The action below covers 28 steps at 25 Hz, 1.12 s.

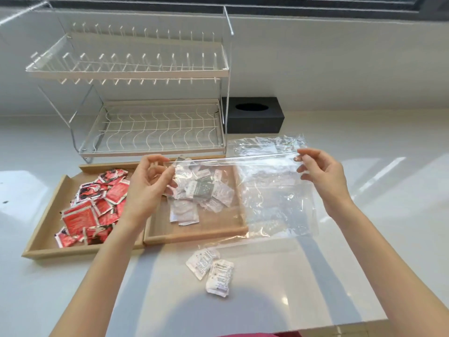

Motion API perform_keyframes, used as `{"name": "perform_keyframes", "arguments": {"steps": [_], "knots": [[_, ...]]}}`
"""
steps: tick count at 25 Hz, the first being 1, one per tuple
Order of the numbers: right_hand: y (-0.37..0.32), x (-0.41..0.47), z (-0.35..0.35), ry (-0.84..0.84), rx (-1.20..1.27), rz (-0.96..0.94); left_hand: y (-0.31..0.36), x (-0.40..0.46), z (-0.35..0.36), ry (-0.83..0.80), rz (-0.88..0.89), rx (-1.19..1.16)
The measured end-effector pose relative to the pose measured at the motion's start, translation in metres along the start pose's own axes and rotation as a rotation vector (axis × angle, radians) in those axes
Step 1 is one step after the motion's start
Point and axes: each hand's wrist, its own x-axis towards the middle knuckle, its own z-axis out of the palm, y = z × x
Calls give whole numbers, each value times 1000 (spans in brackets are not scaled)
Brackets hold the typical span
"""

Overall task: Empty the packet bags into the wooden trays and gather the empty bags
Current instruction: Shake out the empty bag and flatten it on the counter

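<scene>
A clear, crinkled plastic bag (274, 190) is stretched flat between both hands above the right tray (194, 233) and the glossy white desk (267, 300). The left hand (148, 186) pinches its top left corner, the right hand (320, 176) its top right corner, fingers closed on the film. Two shallow rectangular wooden trays sit side by side: the left tray (43, 229) holds a heap of red packets (94, 207), the right one white packets (194, 193). Two white packets (211, 271) lie loose on the desk. A second clear bag (264, 145) lies behind.
</scene>
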Motion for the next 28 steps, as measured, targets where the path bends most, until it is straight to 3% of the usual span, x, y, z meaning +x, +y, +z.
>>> {"name": "perform_keyframes", "arguments": {"steps": [6,11,14,17,23,28], "knots": [[30,21,-55,-40,-46,44,-7,2,70,-16,-38,52],[58,53,-88,-44,-55,114,-17,12,128,-99,-69,279],[69,81,-100,-62,-64,141,-25,25,157,-72,-64,251],[79,112,-104,-82,-90,156,-35,46,176,-42,-100,269],[107,170,-86,-90,-202,130,-58,104,203,4,-116,569],[127,215,-67,-125,-321,100,-83,140,221,-50,-185,635]]}}
